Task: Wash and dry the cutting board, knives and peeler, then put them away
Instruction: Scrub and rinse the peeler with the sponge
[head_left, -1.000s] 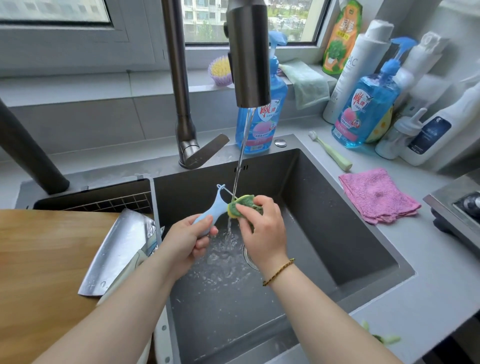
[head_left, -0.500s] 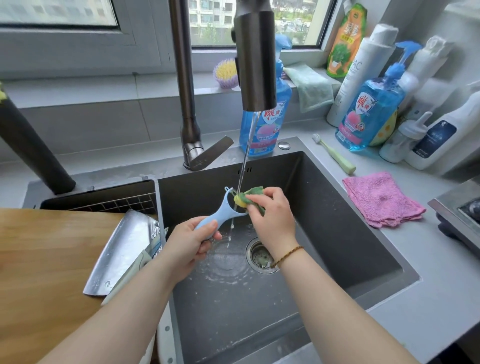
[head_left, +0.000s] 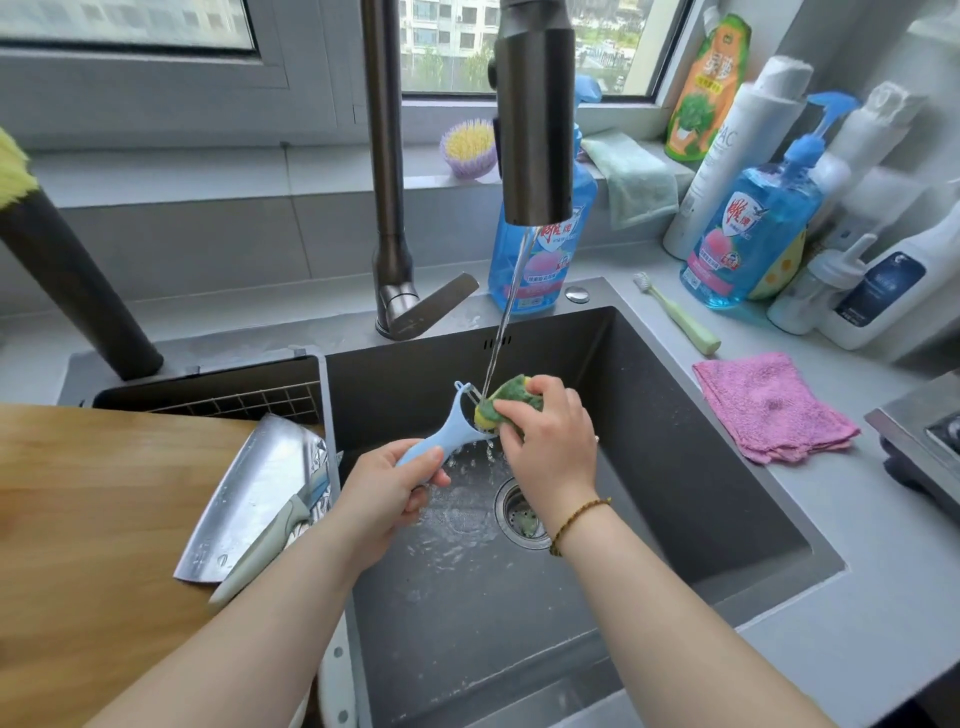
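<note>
blue peeler (head_left: 447, 437) stays gripped by l hand (head_left: 382, 499) fingers; r hand (head_left: 550, 449) fingers still grip sponge (head_left: 511, 399) against it.

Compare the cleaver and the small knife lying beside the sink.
The cleaver has a broad, bare steel blade; the small knife has a narrow, bluish one. The cleaver lies underneath and the small knife rests across it. The small knife's pale green handle is in plain view, while the cleaver's handle is out of sight. Both lie at the edge of the wooden cutting board, just left of the sink.
</note>
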